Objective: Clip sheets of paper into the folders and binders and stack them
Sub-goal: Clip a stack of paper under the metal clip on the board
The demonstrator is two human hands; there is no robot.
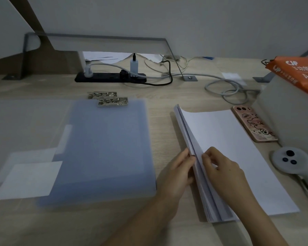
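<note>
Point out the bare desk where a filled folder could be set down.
Bare wood runs between the blue clipboard folder and the paper stack, though the left hand and right hand occupy its near end. A wider free patch lies near the front edge, below the folder. Crowded: the back by the power strip and cables; the right by the phone and controller.

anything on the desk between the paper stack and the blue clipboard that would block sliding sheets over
Nothing visible does. Between the paper stack and the blue clipboard lies only a bare strip of desk. The left hand rests at the stack's left edge, the right hand on top; the phone lies on the far side.
</note>
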